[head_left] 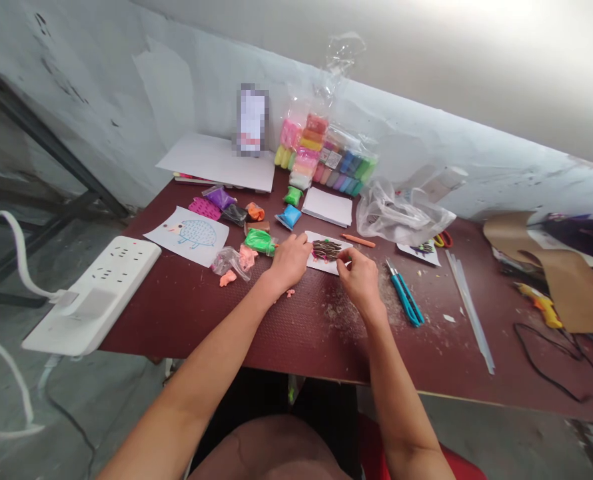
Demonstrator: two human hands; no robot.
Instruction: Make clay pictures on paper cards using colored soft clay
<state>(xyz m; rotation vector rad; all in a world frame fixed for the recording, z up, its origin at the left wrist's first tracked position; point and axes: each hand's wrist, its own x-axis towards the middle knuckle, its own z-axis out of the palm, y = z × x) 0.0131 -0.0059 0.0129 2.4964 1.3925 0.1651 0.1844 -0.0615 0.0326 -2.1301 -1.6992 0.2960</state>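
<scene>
A small white card [330, 268] lies on the table between my hands, with dark brown twig-like strips [327, 249] side by side on it and bits of pink and green among them. My left hand [291, 260] is at the card's left edge, fingers curled down and closed; whatever they hold is hidden. At the right edge, the thumb and finger of my right hand [359, 277] are pinched together, and anything between them is too small to make out. Just left of my left hand are a green clay packet [259, 241] and peach-coloured clay [248, 257].
Behind the card lie an orange pen [358, 240], white paper stack [327, 207] and blue clay packet [289, 217]. A teal-handled tool [405, 297] is to the right, near clear sticks [470, 310] and a yellow glue gun [541, 305]. Leftward are a hedgehog drawing [189, 235] and power strip [94, 293].
</scene>
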